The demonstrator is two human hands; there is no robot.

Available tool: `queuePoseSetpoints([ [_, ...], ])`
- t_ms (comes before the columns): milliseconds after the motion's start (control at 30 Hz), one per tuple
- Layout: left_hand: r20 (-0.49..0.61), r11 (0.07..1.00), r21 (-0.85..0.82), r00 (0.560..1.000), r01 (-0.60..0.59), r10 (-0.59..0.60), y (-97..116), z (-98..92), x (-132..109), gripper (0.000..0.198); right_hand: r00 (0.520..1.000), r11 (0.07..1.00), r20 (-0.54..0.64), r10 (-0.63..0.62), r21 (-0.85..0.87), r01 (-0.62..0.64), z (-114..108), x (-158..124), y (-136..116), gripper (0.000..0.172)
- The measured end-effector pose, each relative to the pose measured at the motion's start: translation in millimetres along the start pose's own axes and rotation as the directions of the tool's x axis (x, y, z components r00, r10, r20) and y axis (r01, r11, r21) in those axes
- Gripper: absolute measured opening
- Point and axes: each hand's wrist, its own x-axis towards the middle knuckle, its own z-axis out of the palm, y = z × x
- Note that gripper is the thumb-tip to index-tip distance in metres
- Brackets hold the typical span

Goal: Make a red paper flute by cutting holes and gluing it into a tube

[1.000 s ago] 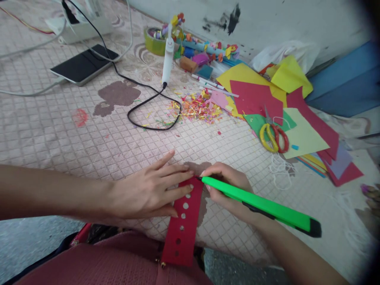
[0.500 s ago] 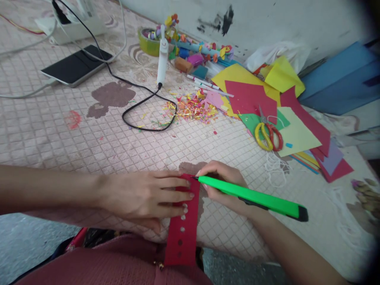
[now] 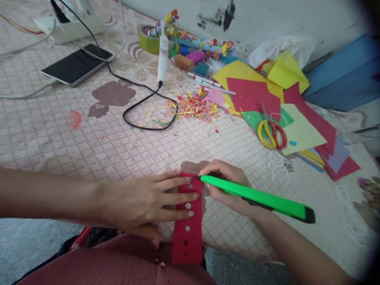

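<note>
A red paper strip [image 3: 190,245] with a row of round holes lies at the table's front edge, its near end hanging past the edge. My left hand [image 3: 145,200] rests flat on it with fingers spread, pressing the strip from the left. In my right hand [image 3: 225,178] is a green utility knife [image 3: 255,194], gripped near its front end. Its dark tip touches or nearly touches the paper close to the strip's far right corner. The right hand's palm side is partly hidden behind the knife.
Scissors [image 3: 270,134] lie on coloured paper sheets [image 3: 252,93] at the right. Paper scraps [image 3: 196,107] and a white glue gun [image 3: 162,59] with a looping black cord sit farther back. A black phone-like device [image 3: 77,65] and a white power strip [image 3: 71,29] are at left.
My left hand's fingers have spread wider on the strip. The strip's near end has shifted slightly right in view. The knife stays near the far right corner.
</note>
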Motion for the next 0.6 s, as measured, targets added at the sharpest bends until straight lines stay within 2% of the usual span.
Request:
queuePoseSetpoints([
  [300,-0.038,0.999,0.035,0.999,0.007,-0.006,4,4.6,-1,0.063,0.997,0.999,-0.070,-0.013,-0.033,0.011,2,0,-6,0.020],
  [433,-0.106,0.998,0.060,0.994,0.010,-0.003,6,6.7,-4,0.062,0.999,0.999,-0.043,-0.013,-0.036,0.011,2,0,-5,0.021],
  [600,-0.138,0.995,0.096,0.990,0.034,-0.020,10,11.6,-2,0.064,0.999,0.999,-0.022,-0.029,-0.043,0.028,-2,6,-9,0.016],
])
